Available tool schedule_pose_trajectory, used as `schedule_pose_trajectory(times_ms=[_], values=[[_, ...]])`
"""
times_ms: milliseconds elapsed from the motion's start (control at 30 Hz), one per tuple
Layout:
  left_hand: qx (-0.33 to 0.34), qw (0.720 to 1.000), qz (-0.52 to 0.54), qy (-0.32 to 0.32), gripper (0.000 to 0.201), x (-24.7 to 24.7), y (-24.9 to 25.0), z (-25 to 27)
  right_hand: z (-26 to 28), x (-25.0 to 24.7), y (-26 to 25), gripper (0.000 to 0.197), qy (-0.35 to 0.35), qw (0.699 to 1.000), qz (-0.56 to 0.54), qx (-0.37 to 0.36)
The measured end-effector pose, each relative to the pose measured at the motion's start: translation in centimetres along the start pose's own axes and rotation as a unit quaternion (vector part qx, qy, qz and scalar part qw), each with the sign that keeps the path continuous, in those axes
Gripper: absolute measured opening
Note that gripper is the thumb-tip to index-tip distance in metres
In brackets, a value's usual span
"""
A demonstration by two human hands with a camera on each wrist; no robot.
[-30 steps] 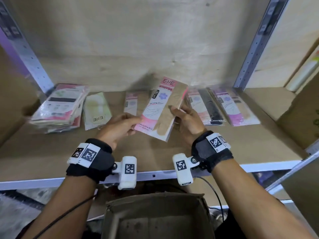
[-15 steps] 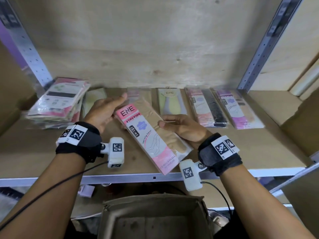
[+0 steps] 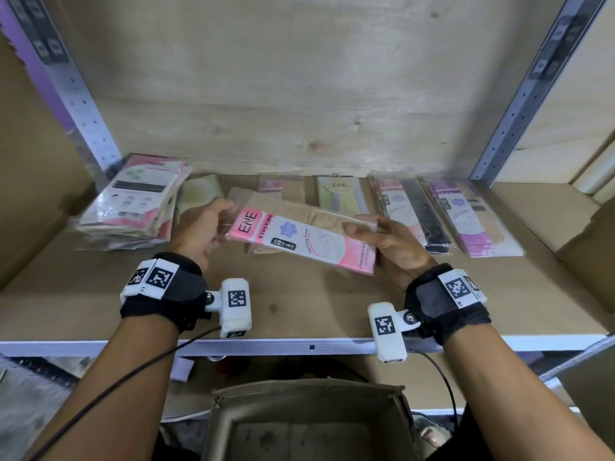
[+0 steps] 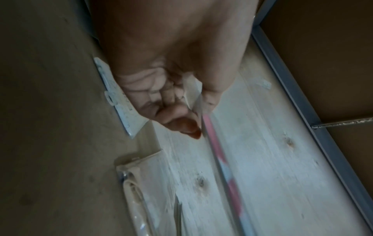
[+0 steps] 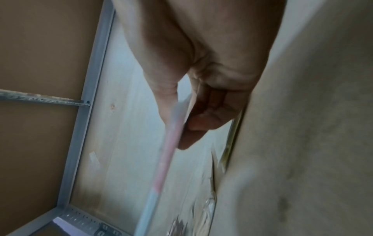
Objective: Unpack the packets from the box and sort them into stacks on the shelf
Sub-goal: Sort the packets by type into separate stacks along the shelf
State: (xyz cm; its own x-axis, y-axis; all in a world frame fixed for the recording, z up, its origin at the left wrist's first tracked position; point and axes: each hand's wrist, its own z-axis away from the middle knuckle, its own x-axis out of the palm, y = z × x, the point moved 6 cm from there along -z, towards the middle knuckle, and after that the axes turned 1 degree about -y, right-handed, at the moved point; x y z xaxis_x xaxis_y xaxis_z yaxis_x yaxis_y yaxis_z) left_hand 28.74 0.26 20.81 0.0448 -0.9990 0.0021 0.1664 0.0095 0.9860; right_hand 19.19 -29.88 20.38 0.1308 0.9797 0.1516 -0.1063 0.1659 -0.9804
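Both hands hold a pink and tan ENE stocking packet (image 3: pixel 301 241) crosswise above the wooden shelf (image 3: pixel 299 314). My left hand (image 3: pixel 203 227) pinches its left end, my right hand (image 3: pixel 382 242) its right end. The wrist views show the packet (image 4: pixel 218 148) edge-on, pinched between thumb and fingers (image 5: pixel 198 124). Behind it on the shelf lie a pink packet (image 3: pixel 276 188), a green packet (image 3: pixel 341 194), a pink and black stack (image 3: pixel 412 211) and a purple stack (image 3: pixel 469 217). A tall mixed pile (image 3: pixel 133 204) sits at the left. The open cardboard box (image 3: pixel 306 424) stands below.
Perforated metal uprights (image 3: pixel 519 104) frame the bay on both sides, and a metal rail (image 3: pixel 299 346) edges the shelf front. A pale green packet (image 3: pixel 199 194) lies beside the left pile. Cardboard cartons (image 3: pixel 589 247) stand on either side.
The held packet has turned from nearly upright to crosswise and moved a little further in over the shelf. My left hand has come back from the shelf's rear to pinch its left end.
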Motion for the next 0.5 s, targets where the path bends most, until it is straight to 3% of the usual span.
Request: schedule_pose_trajectory(times_ms=[133,267,367,500], values=[[0.025,0.997,-0.061,-0.05,0.029,0.0,0.1,0.0,-0.3,-1.0,-0.5,0.032,0.026,0.999,-0.021,-0.031],[0.071,0.993,-0.088,-0.04,0.043,-0.3,0.1,0.0,-0.4,-1.0,-0.5,0.036,0.009,0.999,-0.035,-0.033],[0.087,0.994,-0.056,-0.034,0.048,-0.1,0.3,0.1,-0.4,-1.1,-0.4,0.032,0.003,0.999,-0.039,-0.027],[0.048,0.993,0.068,-0.083,0.052,1.3,-0.2,0.4,-0.3,-1.2,-0.6,0.036,-0.003,0.999,-0.045,-0.026]])
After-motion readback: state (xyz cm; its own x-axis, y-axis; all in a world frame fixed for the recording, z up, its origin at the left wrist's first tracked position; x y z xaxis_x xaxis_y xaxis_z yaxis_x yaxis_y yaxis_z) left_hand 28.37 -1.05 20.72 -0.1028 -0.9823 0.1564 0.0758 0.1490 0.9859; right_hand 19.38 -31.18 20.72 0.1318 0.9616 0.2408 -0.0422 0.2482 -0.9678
